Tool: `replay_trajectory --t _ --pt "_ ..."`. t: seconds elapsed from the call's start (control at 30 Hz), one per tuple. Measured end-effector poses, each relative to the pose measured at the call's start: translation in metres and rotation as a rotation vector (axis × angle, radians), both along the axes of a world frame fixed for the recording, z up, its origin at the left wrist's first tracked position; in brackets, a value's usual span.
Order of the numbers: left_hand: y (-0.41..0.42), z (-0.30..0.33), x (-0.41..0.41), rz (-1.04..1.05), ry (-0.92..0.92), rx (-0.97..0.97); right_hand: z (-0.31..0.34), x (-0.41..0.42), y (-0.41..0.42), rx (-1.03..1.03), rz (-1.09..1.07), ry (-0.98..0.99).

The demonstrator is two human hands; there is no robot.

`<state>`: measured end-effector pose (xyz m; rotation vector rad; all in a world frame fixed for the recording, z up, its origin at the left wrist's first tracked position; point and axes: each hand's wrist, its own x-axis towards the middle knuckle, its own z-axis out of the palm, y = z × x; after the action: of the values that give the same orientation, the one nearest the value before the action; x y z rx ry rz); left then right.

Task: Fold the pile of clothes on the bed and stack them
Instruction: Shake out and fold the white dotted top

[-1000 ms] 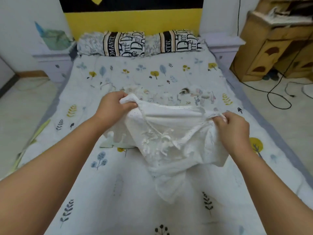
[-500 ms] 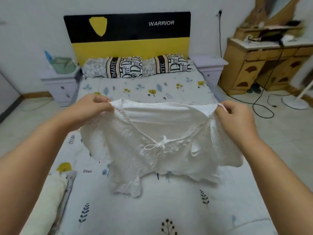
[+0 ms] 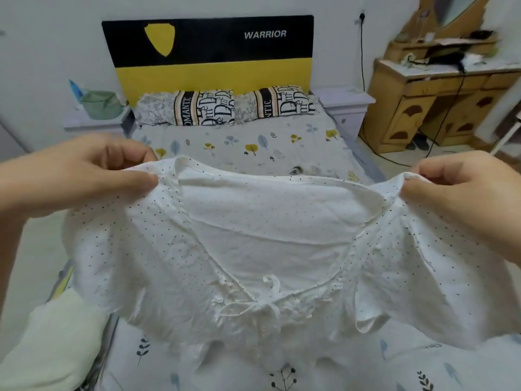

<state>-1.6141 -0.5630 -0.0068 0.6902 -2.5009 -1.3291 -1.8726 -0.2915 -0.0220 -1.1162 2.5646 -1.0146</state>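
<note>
A white dotted blouse [image 3: 270, 244] with a V-neck and a small tie bow at the front hangs spread out in the air above the bed [image 3: 253, 148]. My left hand [image 3: 84, 176] pinches its left shoulder between thumb and fingers. My right hand [image 3: 456, 190] pinches the right shoulder the same way. The blouse's short sleeves droop at both sides and its hem hangs near the sheet. The rest of the clothes pile is mostly hidden behind the blouse; a small bit of it [image 3: 296, 170] peeks over the neckline.
Two patterned pillows [image 3: 225, 107] lie at the black and yellow headboard [image 3: 208, 49]. A cream cloth [image 3: 48, 348] lies at the bed's left edge. Nightstands flank the bed, the left one holding a green bag [image 3: 98, 104]. A wooden dresser [image 3: 439, 97] with cables stands at the right.
Both hands lifted the blouse off the bed and pulled its shoulders apart, so it went from a bunched heap to a spread garment held closer to the camera. The view tilted upward.
</note>
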Motion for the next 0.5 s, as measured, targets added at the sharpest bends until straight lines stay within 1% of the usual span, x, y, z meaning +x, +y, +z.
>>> replay_trajectory --t 0.13,0.23,0.37,0.5 --pt "-0.007 -0.038 -0.021 -0.012 -0.233 -0.027 -0.035 -0.016 -0.009 0.175 0.01 -0.102" --pt "-0.014 -0.088 -0.042 0.011 -0.339 -0.096 -0.079 -0.032 -0.024 0.235 0.022 -0.15" --pt "-0.022 -0.166 -0.071 0.079 -0.376 -0.181 -0.147 -0.055 -0.041 0.26 -0.005 -0.147" --pt "-0.031 -0.23 -0.101 0.142 -0.363 -0.229 -0.21 -0.081 -0.055 0.318 -0.06 -0.087"
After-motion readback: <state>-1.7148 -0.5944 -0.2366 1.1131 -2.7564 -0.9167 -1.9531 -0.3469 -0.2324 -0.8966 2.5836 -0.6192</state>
